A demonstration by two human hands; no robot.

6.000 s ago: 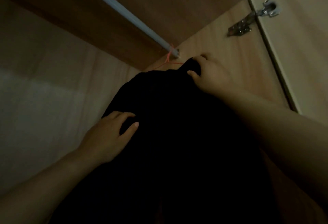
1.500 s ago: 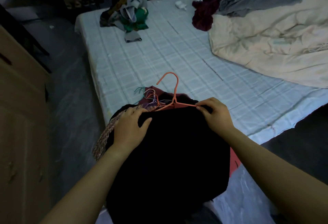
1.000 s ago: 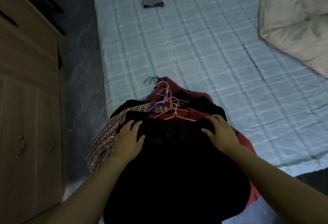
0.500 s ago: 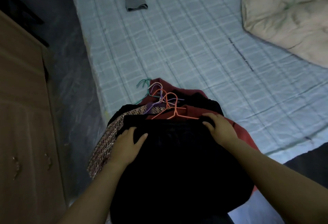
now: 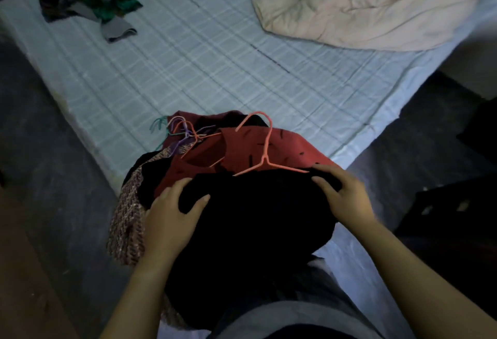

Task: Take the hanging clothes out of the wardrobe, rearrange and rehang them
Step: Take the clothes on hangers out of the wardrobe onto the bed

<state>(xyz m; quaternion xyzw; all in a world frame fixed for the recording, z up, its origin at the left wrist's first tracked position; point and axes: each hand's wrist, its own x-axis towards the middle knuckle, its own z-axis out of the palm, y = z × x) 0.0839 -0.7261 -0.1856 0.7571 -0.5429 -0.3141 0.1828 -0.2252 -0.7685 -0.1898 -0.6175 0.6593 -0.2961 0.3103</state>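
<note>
The left hand (image 5: 172, 215) and right hand (image 5: 347, 200) grip the black garment (image 5: 255, 220) at each shoulder, hanger (image 5: 265, 150) pointing twelve o'clock.

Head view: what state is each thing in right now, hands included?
Left hand, grips a fold of the black garment.
Right hand, grips the black garment's right side.
Black garment, on its coral hanger, lying over the red garment.
Coral hanger, hook free.
Red garment, partly covered.
Tweed garment, drooping beside the left hand.
Other hangers, hooks bunched beyond the red garment.
Quilt, crumpled on the bed.
</note>
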